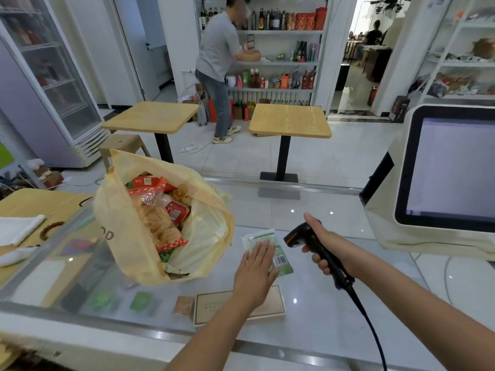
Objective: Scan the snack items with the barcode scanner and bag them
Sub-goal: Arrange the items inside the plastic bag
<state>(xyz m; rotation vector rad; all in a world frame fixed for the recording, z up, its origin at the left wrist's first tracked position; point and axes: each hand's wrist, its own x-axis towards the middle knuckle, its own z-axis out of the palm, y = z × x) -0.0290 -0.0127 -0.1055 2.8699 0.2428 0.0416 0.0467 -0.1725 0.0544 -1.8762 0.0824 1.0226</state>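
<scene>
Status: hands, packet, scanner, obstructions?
Left hand flat on green snack packet, barcode showing. Right hand grips barcode scanner, nose toward packet. Yellow bag open at left, snacks inside. Nothing between scanner and barcode.

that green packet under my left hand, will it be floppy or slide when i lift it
Probably light and floppy: the green packet lies thin and flat under the left hand. Its plastic film on the smooth glass counter suggests it may slide if pushed. Being flat, it is unlikely to roll or tip.
</scene>
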